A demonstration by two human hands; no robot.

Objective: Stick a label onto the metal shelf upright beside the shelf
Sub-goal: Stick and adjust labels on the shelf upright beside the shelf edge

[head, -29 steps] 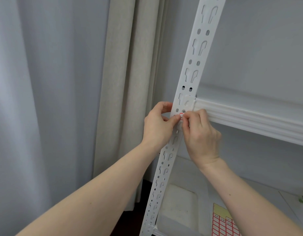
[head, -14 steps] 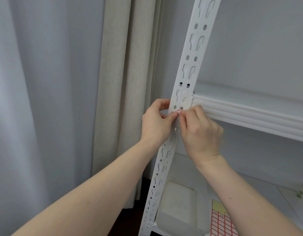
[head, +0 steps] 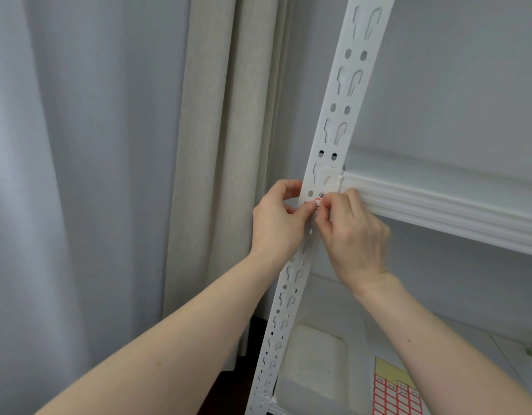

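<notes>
A white perforated metal upright (head: 345, 94) runs slantwise from top right to bottom centre. A white shelf beam (head: 438, 208) joins it at mid height. A small red-and-white label (head: 317, 201) lies against the upright just below that joint, mostly hidden by fingertips. My left hand (head: 278, 223) wraps around the upright's left edge, its thumb on the label. My right hand (head: 353, 235) pinches the label from the right with curled fingers.
Beige and grey curtains (head: 223, 145) hang to the left of the upright. On the lower shelf (head: 456, 339) lie a sheet of red-bordered labels (head: 396, 396) and a translucent plastic bin (head: 312, 363). A grey wall stands behind the shelf.
Both hands stay at the same spot on the upright with the label between their fingertips. The view has shifted slightly.
</notes>
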